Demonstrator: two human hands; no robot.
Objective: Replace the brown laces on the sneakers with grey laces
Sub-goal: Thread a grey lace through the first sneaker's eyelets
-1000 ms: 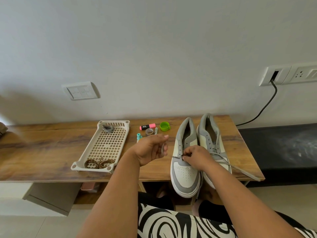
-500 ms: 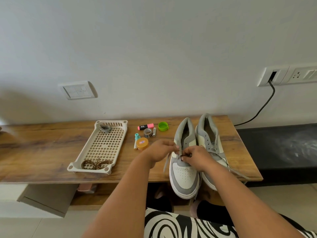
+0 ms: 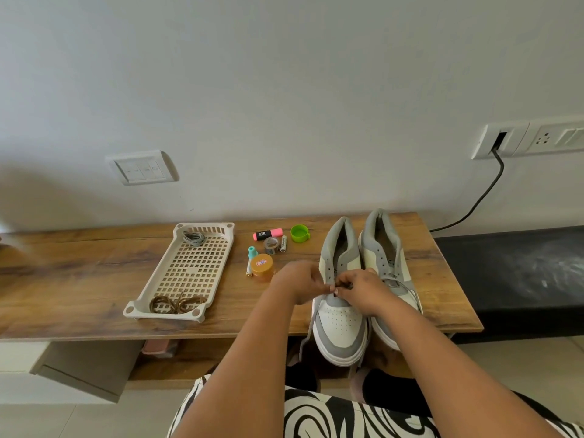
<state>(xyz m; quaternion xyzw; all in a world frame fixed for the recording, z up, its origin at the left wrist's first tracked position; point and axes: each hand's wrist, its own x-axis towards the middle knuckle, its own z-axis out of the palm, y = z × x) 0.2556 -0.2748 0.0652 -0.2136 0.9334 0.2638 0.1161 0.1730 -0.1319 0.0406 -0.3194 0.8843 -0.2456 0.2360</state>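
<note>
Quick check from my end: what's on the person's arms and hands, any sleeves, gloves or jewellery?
Both forearms are bare, with no sleeves in view. The left hand and right hand wear no gloves; no rings, watch or bracelet show. The only clothing visible is a black-and-white swirl-patterned garment at the lap.

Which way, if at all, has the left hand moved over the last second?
Yes. The left hand moved right, away from the tray, onto the left sneaker, meeting the right hand.

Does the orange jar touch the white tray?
Apart. The head view shows bare wooden tabletop between the orange jar and the nearest wall of the white tray.
</note>
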